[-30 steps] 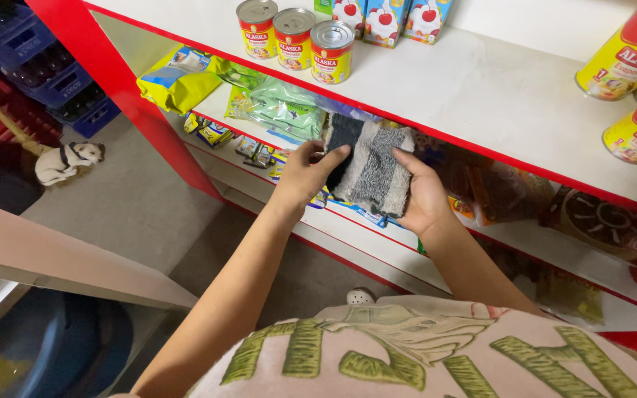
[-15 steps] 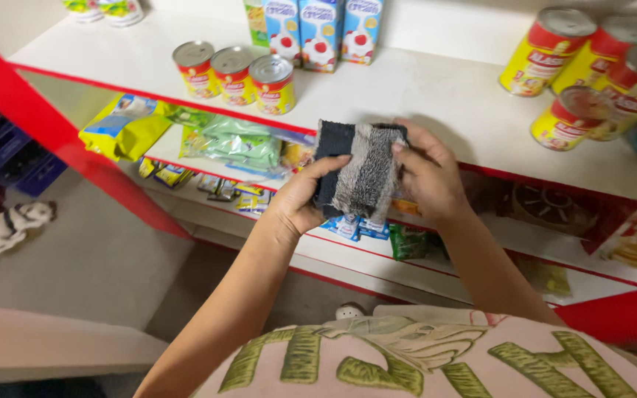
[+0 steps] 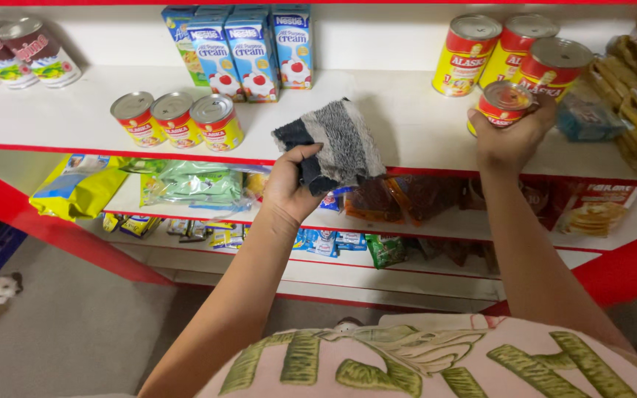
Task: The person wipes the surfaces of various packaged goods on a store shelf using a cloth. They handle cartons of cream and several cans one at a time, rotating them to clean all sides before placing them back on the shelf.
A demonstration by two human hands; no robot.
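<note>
Head view, single frame. Lighting bright, even, diffuse; source appears overhead and in front of the shelving. White top shelf [image 3: 407,118] near overexposed at centre, little surface detail there. Soft shadow under the folded grey cloth [image 3: 333,144] falls on that shelf, right of centre. Lower shelf recess in mid frame noticeably dimmer; packets there muddy. Small specular glints on can lids [image 3: 171,107], upper left and upper right. Floor at lower left dull, flat grey. Wide-angle distortion: shelf edges bow and splay toward the corners. Shirt at bottom edge soft, out of focus. Slight blur at far right edge
</note>
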